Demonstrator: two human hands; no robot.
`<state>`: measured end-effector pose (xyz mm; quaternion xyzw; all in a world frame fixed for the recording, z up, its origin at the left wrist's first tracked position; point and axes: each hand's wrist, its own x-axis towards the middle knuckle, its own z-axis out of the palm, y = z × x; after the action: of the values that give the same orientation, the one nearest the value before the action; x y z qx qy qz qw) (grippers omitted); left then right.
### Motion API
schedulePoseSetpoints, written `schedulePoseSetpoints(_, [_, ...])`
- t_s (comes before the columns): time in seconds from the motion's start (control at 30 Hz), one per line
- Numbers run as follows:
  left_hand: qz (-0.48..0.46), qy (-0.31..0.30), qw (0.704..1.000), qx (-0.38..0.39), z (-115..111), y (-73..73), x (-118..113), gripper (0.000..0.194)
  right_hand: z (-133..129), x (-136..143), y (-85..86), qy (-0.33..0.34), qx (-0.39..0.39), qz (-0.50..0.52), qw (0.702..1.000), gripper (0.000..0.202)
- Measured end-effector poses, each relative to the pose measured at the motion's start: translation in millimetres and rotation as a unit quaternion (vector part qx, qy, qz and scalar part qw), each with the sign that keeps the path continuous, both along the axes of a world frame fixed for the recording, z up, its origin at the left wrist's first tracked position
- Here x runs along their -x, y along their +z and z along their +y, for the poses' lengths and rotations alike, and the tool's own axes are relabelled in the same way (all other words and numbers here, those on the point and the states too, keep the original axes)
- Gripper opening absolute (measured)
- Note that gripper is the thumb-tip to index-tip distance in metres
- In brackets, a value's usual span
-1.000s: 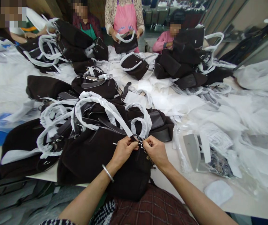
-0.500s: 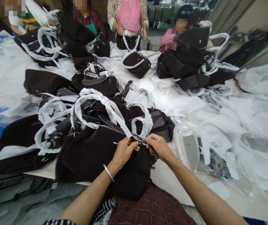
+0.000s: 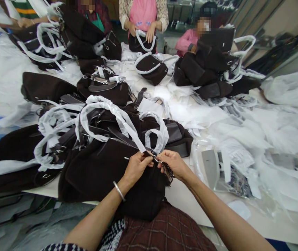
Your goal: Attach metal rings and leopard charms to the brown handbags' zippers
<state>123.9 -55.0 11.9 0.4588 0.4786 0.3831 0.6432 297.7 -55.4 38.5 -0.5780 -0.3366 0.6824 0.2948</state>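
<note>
A dark brown handbag lies on the table edge in front of me, its lower corner hanging toward my lap. White wrapping covers its handle. My left hand is closed, thumb and forefinger pinching the dark strap end at the base of this handle. Close beside it, my right hand pinches a small metal clasp. A dark patterned strap or tassel hangs from under the right fingers. The fingertips hide just how clasp and strap end meet.
More brown bags with wrapped handles lie at left and behind. A clear plastic bag of parts sits to the right, near loose white sheets. Across the table, a person in a pink apron handles another bag; other people are beside.
My right fingers have closed in nearer to my left hand, and more of the patterned piece shows below them. The person in the pink apron has shifted a hand onto the bag there.
</note>
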Motion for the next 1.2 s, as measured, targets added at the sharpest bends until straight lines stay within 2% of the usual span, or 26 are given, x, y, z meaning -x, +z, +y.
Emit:
schedulePoseSetpoints(0.17, [-0.015,0.0,1.0,0.004,-1,-1.9,2,0.024,-1,0,-2.6,-0.026,0.0,-0.033,0.999,0.03])
schedulePoseSetpoints(0.37, [-0.024,0.005,0.999,0.021,-1,-3.0,2,0.023,-5,3,-4.6,-0.066,-0.038,-0.095,0.993,0.027])
schedulePoseSetpoints(0.63, [-0.018,0.005,1.0,0.013,-1,-4.9,2,0.018,-4,7,-6.7,-0.052,-0.174,-0.212,0.96,0.021])
schedulePoseSetpoints(0.83, [-0.019,0.011,1.0,0.014,-1,-9.1,1,0.019,-5,8,-3.2,-0.062,-0.124,-0.174,0.975,0.022])
schedulePoseSetpoints(1.07, [-0.011,0.008,1.0,0.016,-1,-7.2,1,0.019,-2,7,-8.8,-0.044,-0.178,-0.222,0.958,0.02])
schedulePoseSetpoints(1.2, [0.002,0.015,1.0,0.012,-1,-6.2,-1,0.02,-5,11,-8.6,-0.036,-0.184,-0.224,0.956,0.021])
